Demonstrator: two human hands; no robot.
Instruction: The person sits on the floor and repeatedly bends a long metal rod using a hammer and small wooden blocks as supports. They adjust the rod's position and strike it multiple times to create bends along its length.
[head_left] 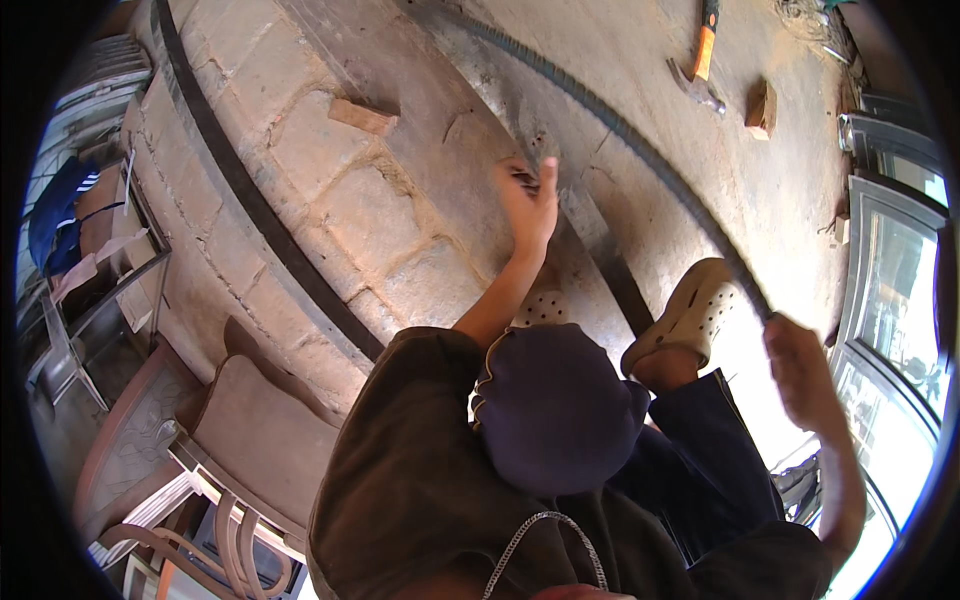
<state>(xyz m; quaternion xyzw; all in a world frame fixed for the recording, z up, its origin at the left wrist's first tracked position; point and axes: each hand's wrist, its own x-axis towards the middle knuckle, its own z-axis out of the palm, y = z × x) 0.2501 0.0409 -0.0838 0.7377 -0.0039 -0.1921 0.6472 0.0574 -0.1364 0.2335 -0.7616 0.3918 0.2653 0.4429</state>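
A long ribbed steel bar (640, 140) arcs from the far middle to my right side. My right hand (800, 375), slightly blurred, is wrapped around its near end. My left hand (530, 205) is raised over a long flat metal piece (615, 265) lying on the ground. Its thumb points up, apart from the partly curled, blurred fingers, and dark marks show at the palm. I make out no object in that hand. A beige clog (690, 310) on one foot is beside the metal piece; another clog (545, 308) shows behind my left forearm.
A claw hammer (703, 65) with an orange handle lies at the far right near a brick piece (762, 110). Another brick (363, 116) lies on the paving. A dark strip (250, 190) runs along the left. A chair (260, 430) stands near left; glazed frames (890, 280) line the right.
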